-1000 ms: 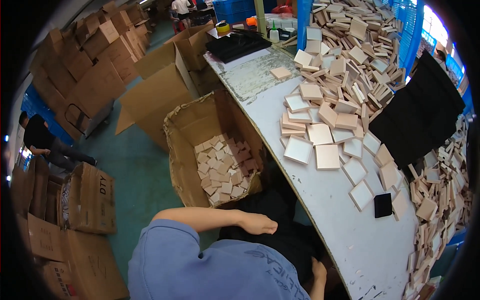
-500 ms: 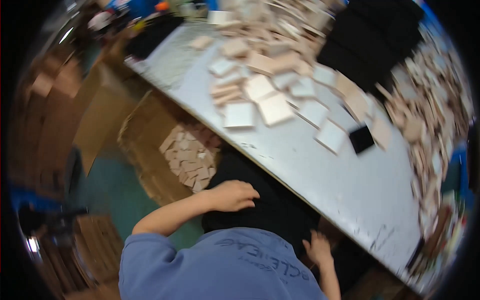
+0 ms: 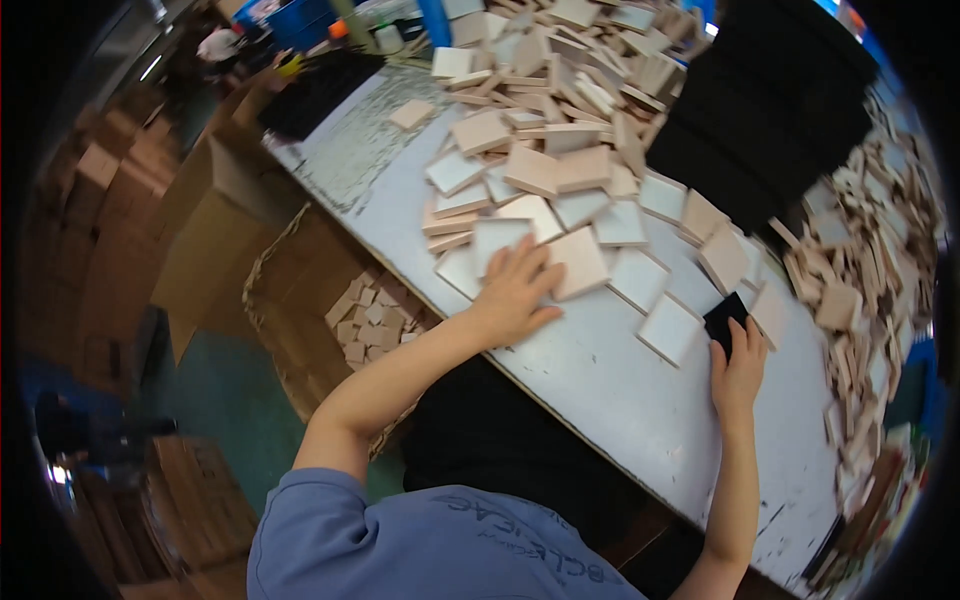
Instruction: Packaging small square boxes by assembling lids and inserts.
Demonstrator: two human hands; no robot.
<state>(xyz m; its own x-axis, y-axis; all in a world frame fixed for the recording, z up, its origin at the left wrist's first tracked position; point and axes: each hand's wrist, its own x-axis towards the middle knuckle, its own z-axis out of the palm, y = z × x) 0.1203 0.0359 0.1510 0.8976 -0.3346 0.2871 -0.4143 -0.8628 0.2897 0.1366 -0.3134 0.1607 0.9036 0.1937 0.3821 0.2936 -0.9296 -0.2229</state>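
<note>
My left hand [image 3: 518, 298] lies palm down with its fingers spread, resting over a white square piece [image 3: 500, 240] and the edge of a pale wooden square piece [image 3: 575, 262]. Nothing appears gripped in it. My right hand [image 3: 738, 370] has its thumb and fingers around the near part of a small black square pad [image 3: 724, 318], which lies on the table. A white square piece [image 3: 670, 328] is just left of the pad, and a pale wooden piece [image 3: 772, 315] just right of it.
A heap of pale square pieces [image 3: 560, 90] covers the far side of the white table [image 3: 620, 400]. A large black object [image 3: 760, 110] stands among the pieces, with another heap [image 3: 860, 260] to its right. Below the table's left edge, a cardboard box [image 3: 290, 320] holds small pieces.
Both hands have moved from near my lap up onto the table. The left has come to the square pieces, and the right has taken hold of the black pad.
</note>
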